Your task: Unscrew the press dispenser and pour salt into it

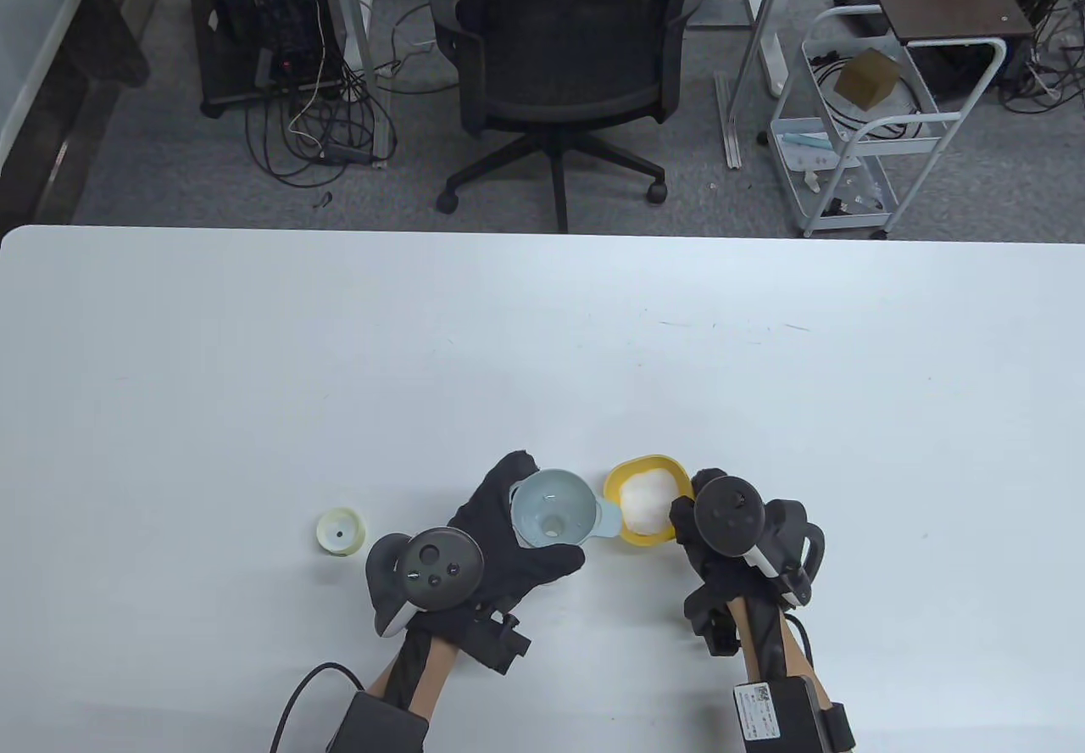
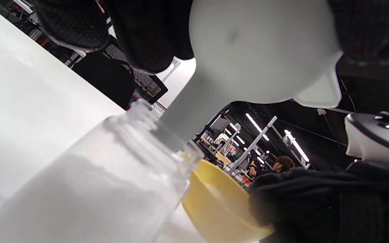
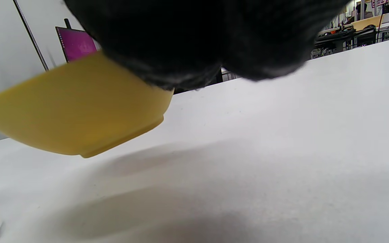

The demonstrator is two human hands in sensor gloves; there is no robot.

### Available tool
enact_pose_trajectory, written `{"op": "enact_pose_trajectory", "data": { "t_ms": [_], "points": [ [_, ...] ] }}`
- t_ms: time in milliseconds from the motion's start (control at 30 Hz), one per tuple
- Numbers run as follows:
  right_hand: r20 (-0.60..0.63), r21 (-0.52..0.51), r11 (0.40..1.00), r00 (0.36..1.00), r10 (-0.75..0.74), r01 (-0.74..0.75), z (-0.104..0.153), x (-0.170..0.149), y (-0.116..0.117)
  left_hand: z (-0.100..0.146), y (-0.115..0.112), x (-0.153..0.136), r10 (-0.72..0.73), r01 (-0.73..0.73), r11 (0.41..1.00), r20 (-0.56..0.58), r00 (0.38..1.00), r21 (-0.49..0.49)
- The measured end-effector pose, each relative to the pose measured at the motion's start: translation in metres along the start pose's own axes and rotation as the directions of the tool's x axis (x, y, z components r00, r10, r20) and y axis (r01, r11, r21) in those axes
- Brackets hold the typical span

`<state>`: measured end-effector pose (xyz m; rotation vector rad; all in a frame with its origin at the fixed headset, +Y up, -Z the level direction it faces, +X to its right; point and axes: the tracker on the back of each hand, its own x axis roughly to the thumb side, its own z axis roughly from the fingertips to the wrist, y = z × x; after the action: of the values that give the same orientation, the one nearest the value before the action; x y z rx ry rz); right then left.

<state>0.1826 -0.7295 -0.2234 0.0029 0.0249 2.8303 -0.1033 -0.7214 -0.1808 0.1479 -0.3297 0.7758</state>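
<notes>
White table [image 1: 254, 363], office bkgd: L hand [image 1: 500, 532] gripped funnel [image 1: 551, 518] seated in upright bottle [image 2: 89, 189] mouth, cap [image 1: 341, 531] off to its left; R hand [image 1: 720, 532] held salt-filled yellow bowl [image 1: 646, 500] raised, tilted, just right of funnel rim.

No readable text

A white label [image 1: 759, 709] with a small printed code sits on the box strapped to the right forearm, behind the right hand [image 1: 720, 524], its print too small to make out.
</notes>
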Motion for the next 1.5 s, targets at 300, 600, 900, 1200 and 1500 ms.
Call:
{"op": "enact_pose_trajectory", "data": {
  "t_ms": [300,600,900,1200,1500],
  "points": [
    [0.0,-0.023,0.996,0.996,-0.088,0.088,0.004,0.002,-0.011,0.002,-0.012,-0.012,-0.053,0.05,0.997,-0.043,0.998,-0.053],
    [-0.007,-0.144,0.983,0.993,-0.12,0.118,0.012,0.007,-0.028,0.005,-0.015,-0.012,-0.052,0.049,0.997,-0.037,0.998,-0.064],
    [0.039,-0.303,0.944,0.991,-0.126,0.132,0.014,0.033,-0.052,0.007,-0.016,-0.01,-0.071,0.069,0.995,-0.032,0.997,-0.07],
    [0.203,-0.385,0.912,0.977,-0.067,0.143,0.034,0.089,-0.043,0.006,-0.015,-0.01,-0.063,0.059,0.995,-0.039,0.997,-0.083],
    [0.327,-0.447,0.886,0.944,0.038,0.119,0.043,0.097,-0.029,0.006,-0.014,-0.012,-0.046,0.042,0.995,-0.045,0.998,-0.092]
  ]
}}
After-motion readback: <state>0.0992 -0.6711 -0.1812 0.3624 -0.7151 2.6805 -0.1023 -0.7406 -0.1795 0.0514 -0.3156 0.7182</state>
